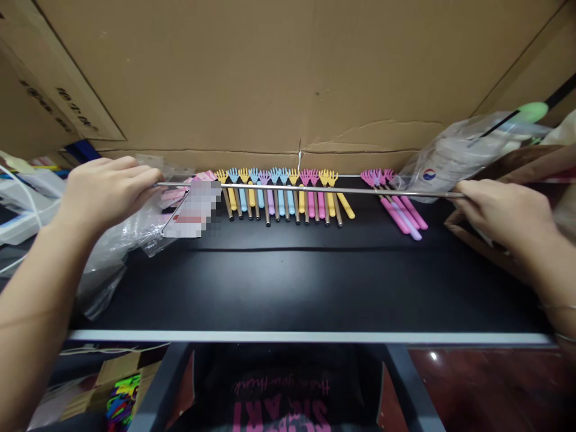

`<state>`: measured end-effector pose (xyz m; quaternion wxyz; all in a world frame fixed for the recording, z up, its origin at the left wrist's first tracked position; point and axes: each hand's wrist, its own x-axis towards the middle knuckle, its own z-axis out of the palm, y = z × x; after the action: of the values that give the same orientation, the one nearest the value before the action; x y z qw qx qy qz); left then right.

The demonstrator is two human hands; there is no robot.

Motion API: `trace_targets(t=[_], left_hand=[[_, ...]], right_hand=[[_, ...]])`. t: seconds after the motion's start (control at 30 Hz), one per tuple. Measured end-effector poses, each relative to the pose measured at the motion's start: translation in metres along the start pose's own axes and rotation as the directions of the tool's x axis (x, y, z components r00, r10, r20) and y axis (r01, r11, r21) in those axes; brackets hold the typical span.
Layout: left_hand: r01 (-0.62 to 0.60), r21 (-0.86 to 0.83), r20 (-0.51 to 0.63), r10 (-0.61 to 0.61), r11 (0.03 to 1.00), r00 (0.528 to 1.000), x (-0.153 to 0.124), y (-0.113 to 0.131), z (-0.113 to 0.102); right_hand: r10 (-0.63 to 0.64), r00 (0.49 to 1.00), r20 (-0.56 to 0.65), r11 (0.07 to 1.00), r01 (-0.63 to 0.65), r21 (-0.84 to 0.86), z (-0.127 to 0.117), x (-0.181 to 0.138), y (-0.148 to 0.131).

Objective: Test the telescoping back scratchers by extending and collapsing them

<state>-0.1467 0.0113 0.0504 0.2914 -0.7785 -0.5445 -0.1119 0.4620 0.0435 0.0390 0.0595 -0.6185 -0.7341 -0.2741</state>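
Head view: the left hand (112,186) and the right hand (508,216) are standing wide apart, each clamping its fingers round one end of a thin metal rod (351,191). The rod is stretching nearly level between them above the desk (279,288), its tips hiding inside the fists. In view it is crossing a row of scratchers (321,204); whether it is touching any of them, I cannot tell.

If one fist were loosening, that end could be dropping onto the row and knocking the scratchers out of line. Too hard a pull could be bending the rod or parting it, should it be jointed, and the hands would be jerking outward. On the right, such a jerk could be hitting the clear bag (443,147) and tipping what it is holding; on the left, it could be snagging the crumpled plastic (112,258) or dragging the card (193,210) lying by it.

The clear bag is holding at least one pale cup (456,159) with a round logo, and is leaning near the right hand. Below the desk, at lower left, a carton (119,363) is holding a tangle of bright pieces (123,396), green, red, blue and yellow. What the crumpled plastic is containing, if anything, is hard to make out.
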Motion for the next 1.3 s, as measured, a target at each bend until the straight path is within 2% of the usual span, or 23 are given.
trace_targets(t=[0.17, 0.33, 0.47, 0.6, 0.7, 0.83, 1.0, 1.07, 1.17, 1.3], left_hand=[[-0.035, -0.024, 0.014, 0.036, 0.999, 0.999, -0.001, -0.009, 0.011], [-0.023, -0.021, 0.041, 0.024, 1.0, 0.999, -0.002, -0.01, 0.023], [-0.012, 0.02, 0.075, 0.01, 1.0, 0.997, -0.004, -0.006, 0.024], [-0.04, 0.117, 0.06, 0.033, 0.992, 0.998, -0.001, 0.003, 0.024], [-0.167, 0.106, 0.108, 0.156, 0.98, 0.982, 0.01, 0.029, 0.027], [-0.241, 0.08, 0.149, 0.228, 0.967, 0.962, 0.031, 0.088, 0.027], [-0.258, 0.0, 0.124, 0.256, 0.966, 0.959, 0.045, 0.158, -0.001], [-0.25, -0.046, 0.161, 0.254, 0.967, 0.954, 0.048, 0.178, -0.014], [-0.227, -0.106, 0.191, 0.244, 0.968, 0.951, 0.051, 0.198, -0.028], [-0.18, -0.134, 0.205, 0.205, 0.974, 0.957, 0.055, 0.203, -0.031]], right_hand=[[0.047, 0.999, 0.027, 0.999, -0.047, 0.002, 0.0, -0.003, 0.0], [0.203, 0.966, 0.159, 0.979, -0.204, -0.007, -0.004, -0.002, -0.004], [0.228, 0.954, 0.193, 0.974, -0.22, -0.06, -0.003, 0.0, -0.005], [0.201, 0.969, 0.143, 0.977, -0.188, -0.1, -0.004, 0.0, -0.015], [0.123, 0.979, 0.161, 0.99, -0.109, -0.087, -0.011, 0.003, -0.042], [-0.024, 0.988, 0.153, 0.998, 0.033, -0.053, -0.022, 0.007, -0.09], [-0.211, 0.973, 0.096, 0.977, 0.21, 0.026, -0.035, 0.004, -0.147], [-0.269, 0.958, 0.103, 0.962, 0.264, 0.064, -0.044, 0.002, -0.168], [-0.295, 0.942, 0.159, 0.954, 0.284, 0.092, -0.058, 0.0, -0.192], [-0.279, 0.946, 0.163, 0.959, 0.268, 0.089, -0.069, 0.002, -0.205]])
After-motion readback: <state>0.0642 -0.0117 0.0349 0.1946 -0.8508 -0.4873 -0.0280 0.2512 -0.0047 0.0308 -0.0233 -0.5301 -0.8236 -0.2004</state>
